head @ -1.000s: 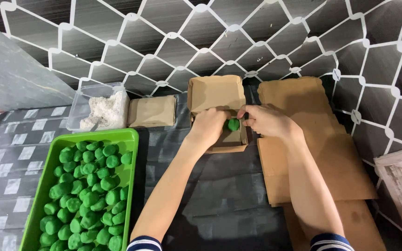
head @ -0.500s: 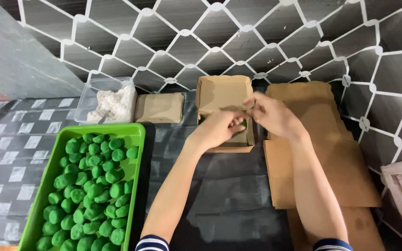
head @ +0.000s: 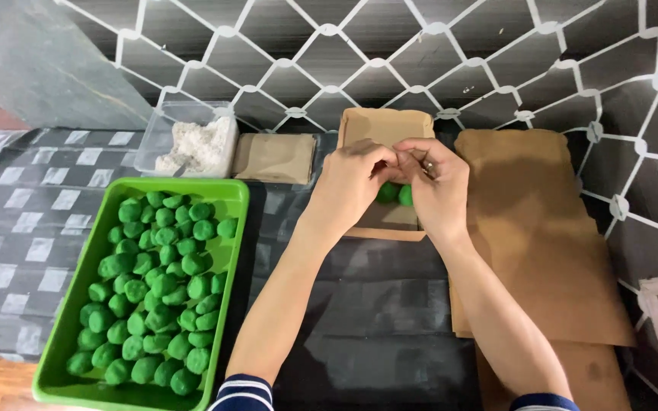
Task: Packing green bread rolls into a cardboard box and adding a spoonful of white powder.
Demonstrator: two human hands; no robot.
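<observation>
While both hands meet over the small brown box, we log the scene as follows.

Item in hand: green balls (head: 396,194), two showing, lying inside the open cardboard box (head: 387,222) at the back middle of the counter, just under our hands.
Box: brown card, lid flap (head: 386,125) standing up behind the hands; its front edge faces us.
Step, as we judge it: filling the box with the balls; two are in, and we seem to be settling or fiddling with something small above them.
Next move calls for: as we judge it, a reach to the green tray for more balls, or care with the flap so the balls stay put.
Left hand (head: 352,183): forearm angled in from lower left, palm down, fingers curled and pressed together at the tips against the right hand.
Right hand (head: 437,186): forearm from lower right, fingers bent inward, pinching at something small; we cannot tell what.
Green tray (head: 230,199): left of the box, well filled with more green balls (head: 154,289).
Clear tub (head: 188,141): behind the tray, holding white powder.
Flat brown card sheets (head: 531,228): right of the box.
Counter (head: 390,320): dark covering.
</observation>
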